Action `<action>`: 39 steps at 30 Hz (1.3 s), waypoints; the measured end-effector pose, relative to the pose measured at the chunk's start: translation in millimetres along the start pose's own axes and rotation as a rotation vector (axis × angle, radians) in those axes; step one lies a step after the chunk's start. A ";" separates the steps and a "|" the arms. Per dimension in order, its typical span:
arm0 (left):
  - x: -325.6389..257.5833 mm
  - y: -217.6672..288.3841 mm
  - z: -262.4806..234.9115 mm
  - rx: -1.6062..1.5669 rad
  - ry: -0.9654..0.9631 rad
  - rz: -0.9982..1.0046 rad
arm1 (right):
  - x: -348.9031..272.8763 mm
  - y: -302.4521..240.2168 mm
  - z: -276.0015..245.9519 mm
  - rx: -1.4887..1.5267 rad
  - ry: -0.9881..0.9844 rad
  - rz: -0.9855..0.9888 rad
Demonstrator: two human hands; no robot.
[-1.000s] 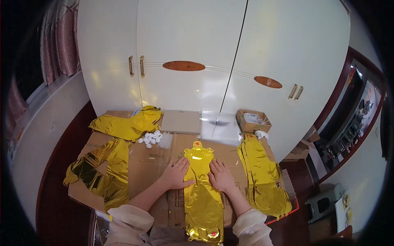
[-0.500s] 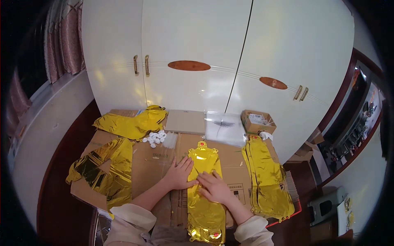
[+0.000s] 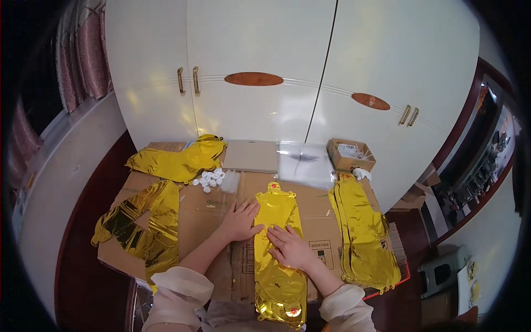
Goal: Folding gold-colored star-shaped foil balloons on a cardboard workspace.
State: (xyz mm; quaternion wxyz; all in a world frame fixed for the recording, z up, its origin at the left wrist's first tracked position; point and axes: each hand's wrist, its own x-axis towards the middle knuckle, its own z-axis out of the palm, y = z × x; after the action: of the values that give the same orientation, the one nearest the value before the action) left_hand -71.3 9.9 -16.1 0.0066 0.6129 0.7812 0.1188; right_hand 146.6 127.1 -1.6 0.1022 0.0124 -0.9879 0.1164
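Note:
A flat, uninflated gold foil balloon (image 3: pixel 279 293) lies lengthwise in front of me, its tabbed end pointing away and a small red mark near each end. My left hand (image 3: pixel 241 221) rests palm down at its left edge, fingers stretched out, partly on the cardboard (image 3: pixel 204 227). Across the middle of the foil, my right hand (image 3: pixel 290 247) presses flat with fingers spread. Neither hand grips anything. To the right is a stack of flat gold foil balloons (image 3: pixel 362 243). More gold foil pieces (image 3: pixel 160 213) lie on the left, with another gold foil pile (image 3: pixel 174 166) behind them.
Beyond my left hand sit small white round pieces (image 3: pixel 208 180) and clear plastic strips (image 3: pixel 230 181). A grey-beige board (image 3: pixel 250 157), clear plastic sheets (image 3: pixel 304 172) and a small cardboard box (image 3: pixel 351 160) line the back, before white cabinet doors (image 3: pixel 260 116). A grey stool (image 3: pixel 442 271) stands right.
My right hand's fingers have flattened onto the foil, and the hand sits slightly nearer along it. My left hand stays at the edge. The whole view has shifted slightly.

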 end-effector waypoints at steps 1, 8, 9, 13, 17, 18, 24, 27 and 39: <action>1.2 -0.7 -0.6 0.003 -0.007 -0.007 | -0.2 0.6 0.9 -0.001 0.004 0.000; 0.4 6.3 -16.7 0.122 -0.143 -0.021 | -0.2 0.3 -1.9 0.068 0.081 -0.002; -0.5 5.9 -17.1 0.131 -0.139 -0.017 | 0.3 -1.1 -3.4 0.102 0.131 0.014; -2.6 9.9 -20.1 0.178 0.008 0.041 | 0.8 0.7 -2.1 0.116 0.175 0.050; -5.4 35.1 -21.1 0.033 0.090 0.304 | 0.2 3.1 2.2 0.238 0.272 0.085; -4.8 41.8 -11.4 -0.076 0.079 0.366 | 0.4 5.2 2.1 0.308 0.283 0.109; -12.3 57.2 0.3 -0.082 0.068 0.451 | -0.2 25.4 -2.6 0.216 0.425 0.233; -13.6 59.2 -0.7 0.015 0.063 0.481 | 2.4 37.3 -4.5 0.010 0.387 0.240; -13.4 59.7 3.8 0.064 0.086 0.504 | 2.0 44.9 10.8 -0.153 0.233 0.321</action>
State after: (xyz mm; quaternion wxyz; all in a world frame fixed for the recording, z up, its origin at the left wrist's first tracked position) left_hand -10.3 10.9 -10.0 -0.0758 0.7825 0.6067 0.1182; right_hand 140.3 168.3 -21.7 0.1966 -0.1665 -0.9646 0.0564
